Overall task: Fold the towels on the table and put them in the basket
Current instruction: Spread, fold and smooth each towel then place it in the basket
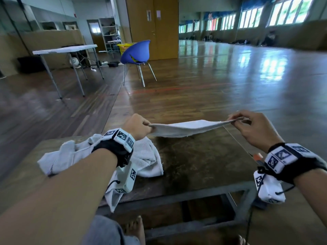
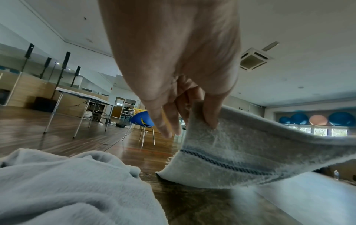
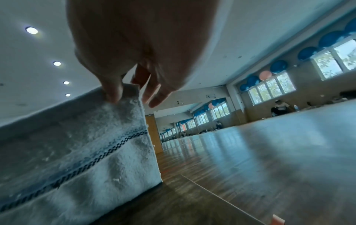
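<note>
A white towel with a dark stitched stripe hangs stretched between both hands above the far part of the dark wooden table. My left hand pinches its left corner between thumb and fingers. My right hand pinches the right corner. The towel's lower edge reaches down to the tabletop. A crumpled pile of white towels lies on the table's left side under my left forearm, also in the left wrist view. A yellow basket sits far off behind a blue chair.
The blue chair stands on the wooden floor beyond the table. A white folding table is at the back left. A small orange object lies at the table's right edge. My bare feet show below the table frame.
</note>
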### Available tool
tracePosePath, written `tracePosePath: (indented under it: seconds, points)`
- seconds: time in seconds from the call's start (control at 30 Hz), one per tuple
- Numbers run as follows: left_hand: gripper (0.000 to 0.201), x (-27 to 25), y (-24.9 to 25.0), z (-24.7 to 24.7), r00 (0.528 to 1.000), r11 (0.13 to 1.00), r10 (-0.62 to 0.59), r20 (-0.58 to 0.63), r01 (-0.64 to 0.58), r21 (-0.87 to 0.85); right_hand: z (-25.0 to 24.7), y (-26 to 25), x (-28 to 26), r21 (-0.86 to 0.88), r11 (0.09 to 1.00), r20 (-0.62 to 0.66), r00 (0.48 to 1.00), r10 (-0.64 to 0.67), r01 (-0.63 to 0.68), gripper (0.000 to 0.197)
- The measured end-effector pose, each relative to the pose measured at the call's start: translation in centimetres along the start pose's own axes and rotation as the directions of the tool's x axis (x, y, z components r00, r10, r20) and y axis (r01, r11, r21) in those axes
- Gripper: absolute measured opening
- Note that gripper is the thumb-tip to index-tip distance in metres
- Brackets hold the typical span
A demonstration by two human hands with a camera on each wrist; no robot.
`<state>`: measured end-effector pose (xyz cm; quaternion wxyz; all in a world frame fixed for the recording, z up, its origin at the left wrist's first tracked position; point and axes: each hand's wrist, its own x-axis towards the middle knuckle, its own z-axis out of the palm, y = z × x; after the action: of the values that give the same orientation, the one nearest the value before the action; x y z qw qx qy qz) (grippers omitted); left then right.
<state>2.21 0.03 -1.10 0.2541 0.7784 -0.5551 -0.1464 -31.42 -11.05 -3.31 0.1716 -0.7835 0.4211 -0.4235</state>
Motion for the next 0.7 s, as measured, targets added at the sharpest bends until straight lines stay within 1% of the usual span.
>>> tracePosePath:
  seconds: [0.07,0.1,0.17,0.23,0.27,0.3,0.33,0.37,0.43,0.47,0.5,0.53,0.57,0.6,0.63,0.67,0.7]
  points:
    - [0.021,-1.9,0.1,-0.6,1.0,0.999,0.018,0.015,-0.017,-0.038,-2.2,-1.0,-1.6,0.099,0.995,0.06,0.998,0.001,-0.007,0.019]
    - [0.023,-2.8,0.2,-0.9,0.999,0.998,0.03,0.028,-0.029,-0.05,-3.3,-1.3,-2.2,0.103,0.995,0.089,0.996,-0.013,0.004,0.022]
    - [0.023,-4.4,0.5,-1.7,0.996,0.995,0.057,0.072,-0.051,-0.082,-5.4,-1.9,-3.2,0.083,0.997,0.158,0.987,-0.021,0.008,0.022]
    - [0.015,-6.0,1.0,-2.4,0.986,0.989,0.051,0.158,-0.028,-0.144,-7.3,-2.3,-4.1,0.054,0.998,0.259,0.966,0.019,-0.034,0.021]
    - [0.011,-6.8,1.3,-2.7,0.973,0.986,0.04,0.228,-0.002,-0.164,-8.0,-2.5,-4.4,0.035,0.998,0.318,0.947,0.039,-0.053,0.02]
    - [0.012,-7.7,1.6,-3.0,0.95,0.984,0.036,0.311,0.02,-0.176,-8.7,-2.6,-4.6,0.027,0.997,0.377,0.924,0.06,-0.076,0.018]
    - [0.015,-8.4,1.8,-3.1,0.917,0.981,0.027,0.398,0.052,-0.185,-9.3,-2.6,-4.9,0.031,0.994,0.438,0.895,0.084,-0.108,0.013]
    - [0.014,-9.1,1.8,-3.0,0.874,0.975,0.014,0.486,0.097,-0.201,-9.7,-2.6,-5.2,0.038,0.988,0.502,0.858,0.111,-0.15,0.007]
    - [0.008,-10.2,1.8,-2.9,0.785,0.964,-0.006,0.62,0.168,-0.205,-10.2,-2.1,-5.8,0.031,0.972,0.627,0.762,0.164,-0.235,0.017]
    - [0.01,-10.5,1.5,-2.7,0.757,0.964,-0.008,0.654,0.181,-0.197,-10.2,-1.7,-6.0,0.024,0.964,0.67,0.72,0.181,-0.265,0.022]
    - [0.014,-10.5,1.3,-2.5,0.745,0.963,-0.012,0.668,0.189,-0.194,-10.0,-1.3,-6.2,0.028,0.957,0.688,0.701,0.19,-0.287,0.024]
    - [0.018,-10.4,1.0,-2.2,0.746,0.959,-0.015,0.665,0.198,-0.201,-9.6,-1.0,-6.3,0.045,0.953,0.686,0.702,0.189,-0.3,0.024]
    - [0.02,-10.2,0.7,-1.8,0.76,0.955,-0.016,0.65,0.203,-0.214,-9.0,-0.5,-6.4,0.064,0.949,0.658,0.728,0.193,-0.31,0.022]
    - [0.018,-9.9,0.4,-1.2,0.785,0.952,-0.018,0.619,0.202,-0.23,-8.2,0.0,-6.5,0.079,0.95,0.606,0.771,0.194,-0.302,0.016]
    - [0.015,-9.4,0.2,-0.5,0.819,0.952,-0.017,0.573,0.188,-0.241,-7.4,0.6,-6.6,0.076,0.958,0.541,0.819,0.193,-0.276,0.01]
    - [0.015,-8.8,-0.1,0.2,0.86,0.96,-0.01,0.511,0.152,-0.237,-6.4,1.2,-6.6,0.049,0.97,0.466,0.864,0.189,-0.239,0.01]
    - [0.022,-8.0,-0.4,1.0,0.903,0.972,0.003,0.43,0.097,-0.212,-5.4,2.0,-6.6,0.005,0.977,0.389,0.901,0.193,-0.212,0.012]
